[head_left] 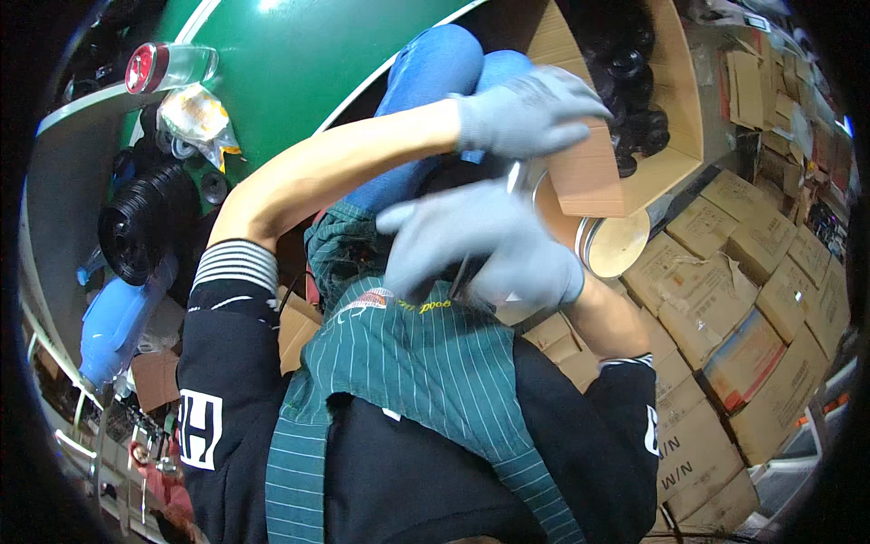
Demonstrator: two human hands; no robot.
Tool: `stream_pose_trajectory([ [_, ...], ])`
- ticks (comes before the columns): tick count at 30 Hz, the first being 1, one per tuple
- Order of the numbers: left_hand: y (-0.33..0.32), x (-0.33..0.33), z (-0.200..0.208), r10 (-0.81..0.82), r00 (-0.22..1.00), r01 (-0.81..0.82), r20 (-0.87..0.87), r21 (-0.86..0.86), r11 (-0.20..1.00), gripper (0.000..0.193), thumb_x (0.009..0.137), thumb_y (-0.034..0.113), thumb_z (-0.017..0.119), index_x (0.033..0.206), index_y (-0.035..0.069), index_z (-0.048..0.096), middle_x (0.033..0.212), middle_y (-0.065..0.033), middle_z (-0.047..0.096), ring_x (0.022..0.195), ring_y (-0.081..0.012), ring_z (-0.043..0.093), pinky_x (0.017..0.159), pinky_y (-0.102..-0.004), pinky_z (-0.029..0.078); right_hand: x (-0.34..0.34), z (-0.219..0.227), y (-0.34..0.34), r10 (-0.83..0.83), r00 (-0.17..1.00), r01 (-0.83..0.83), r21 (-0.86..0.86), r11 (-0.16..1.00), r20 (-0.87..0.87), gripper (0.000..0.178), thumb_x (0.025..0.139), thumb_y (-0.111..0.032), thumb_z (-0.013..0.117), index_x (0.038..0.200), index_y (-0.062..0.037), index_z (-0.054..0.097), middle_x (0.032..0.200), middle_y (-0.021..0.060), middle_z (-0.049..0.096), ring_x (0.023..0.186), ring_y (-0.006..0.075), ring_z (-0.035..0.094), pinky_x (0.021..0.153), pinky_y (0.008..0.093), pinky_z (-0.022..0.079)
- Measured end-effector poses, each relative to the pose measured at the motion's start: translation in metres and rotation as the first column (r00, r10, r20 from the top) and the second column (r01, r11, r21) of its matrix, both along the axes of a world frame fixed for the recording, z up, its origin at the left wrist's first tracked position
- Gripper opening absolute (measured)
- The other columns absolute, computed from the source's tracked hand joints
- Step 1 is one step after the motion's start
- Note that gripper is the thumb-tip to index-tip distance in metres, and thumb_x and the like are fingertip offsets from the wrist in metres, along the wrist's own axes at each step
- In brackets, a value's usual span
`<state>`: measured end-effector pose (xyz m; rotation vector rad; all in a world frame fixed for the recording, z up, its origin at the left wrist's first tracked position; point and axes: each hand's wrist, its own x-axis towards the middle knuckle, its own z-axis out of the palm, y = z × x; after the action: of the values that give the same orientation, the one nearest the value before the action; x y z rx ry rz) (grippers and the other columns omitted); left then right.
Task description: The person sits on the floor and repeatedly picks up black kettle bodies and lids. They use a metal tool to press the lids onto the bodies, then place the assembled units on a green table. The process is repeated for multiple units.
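Both my hands wear grey knit gloves. My left hand (526, 113) reaches over my knees to the right, its fingers stretched out beside the open cardboard box (666, 186), above a box flap (587, 172). My right hand (480, 240) is nearer my lap and smeared by motion. A dark, shiny edge shows beneath it, too blurred to name. Between the hands a small shiny metal piece (517, 177) is partly covered. Several black round parts (630, 91) lie inside the box. A round tin (616, 243) with a pale yellowish face stands just right of my right hand.
A green table (299, 54) curves along the far left, with a red-lidded clear jar (168, 68) and a plastic bag (198, 118) near its edge. Stacked black discs (136, 236) and a blue bag (118, 331) are at left. Closed cartons (716, 281) fill the right.
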<state>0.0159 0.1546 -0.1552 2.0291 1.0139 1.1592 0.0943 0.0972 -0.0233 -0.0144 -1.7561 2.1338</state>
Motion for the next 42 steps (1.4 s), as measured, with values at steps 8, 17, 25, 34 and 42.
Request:
stream_pose_trajectory([
  [8,-0.102,-0.130,0.159,0.290,0.839,-0.378,-0.460,-0.108,0.920,0.027,0.106,0.029,0.060,0.117,0.008,0.072,0.098,-0.0147,0.071,0.086,-0.0321,0.072,0.077,-0.0420,0.058,0.006,-0.035,0.015,-0.370,0.914,0.278,-0.922,0.268,0.168,0.096,0.106,-0.078,0.016,0.173,-0.0090,0.017,0.171,0.0272,0.032,0.162,0.0420,0.027,0.132,0.0649,0.016],
  [17,-0.143,0.033,0.174,0.028,0.197,-0.595,-0.980,-0.097,0.798,0.040,0.092,0.049,0.069,0.075,0.014,0.078,0.074,-0.0152,0.074,0.069,-0.0304,0.076,0.059,-0.0463,0.058,-0.027,-0.063,0.019,-0.430,0.856,0.443,-0.836,0.324,0.287,0.120,0.097,-0.090,0.022,0.171,0.0027,0.012,0.151,0.0366,0.049,0.153,0.0461,0.033,0.132,0.0521,0.007],
  [25,-0.157,0.029,0.123,0.298,0.136,-0.646,-0.945,0.143,0.749,0.044,0.088,0.054,0.077,0.088,0.010,0.073,0.080,-0.0098,0.072,0.069,-0.0265,0.075,0.055,-0.0389,0.057,-0.039,-0.091,0.033,-0.437,0.825,0.512,-0.801,0.310,0.358,0.101,0.104,-0.079,0.033,0.166,0.0008,0.032,0.149,0.0236,0.060,0.125,0.0269,0.062,0.118,0.0421,0.039],
  [34,-0.195,0.013,0.145,0.363,0.202,-0.686,-0.910,0.133,0.715,0.050,0.096,0.058,0.073,0.087,0.009,0.066,0.076,-0.0120,0.070,0.066,-0.0290,0.075,0.056,-0.0417,0.058,0.063,-0.116,0.014,-0.546,0.806,0.436,-0.851,0.291,0.226,0.070,0.112,-0.048,0.053,0.163,-0.0020,0.037,0.157,0.0209,0.051,0.146,0.0328,0.050,0.127,0.0517,0.038],
  [42,-0.195,0.013,0.152,0.349,0.165,-0.612,-0.922,0.182,0.770,0.046,0.107,0.050,0.062,0.085,0.010,0.062,0.069,-0.0109,0.065,0.061,-0.0280,0.073,0.053,-0.0413,0.056,0.028,-0.146,0.037,-0.216,0.957,-0.106,-0.930,0.352,-0.191,0.030,0.110,-0.037,0.062,0.087,-0.0196,0.059,0.075,-0.0074,0.049,0.067,0.0128,0.051,0.094,0.0465,0.057],
])
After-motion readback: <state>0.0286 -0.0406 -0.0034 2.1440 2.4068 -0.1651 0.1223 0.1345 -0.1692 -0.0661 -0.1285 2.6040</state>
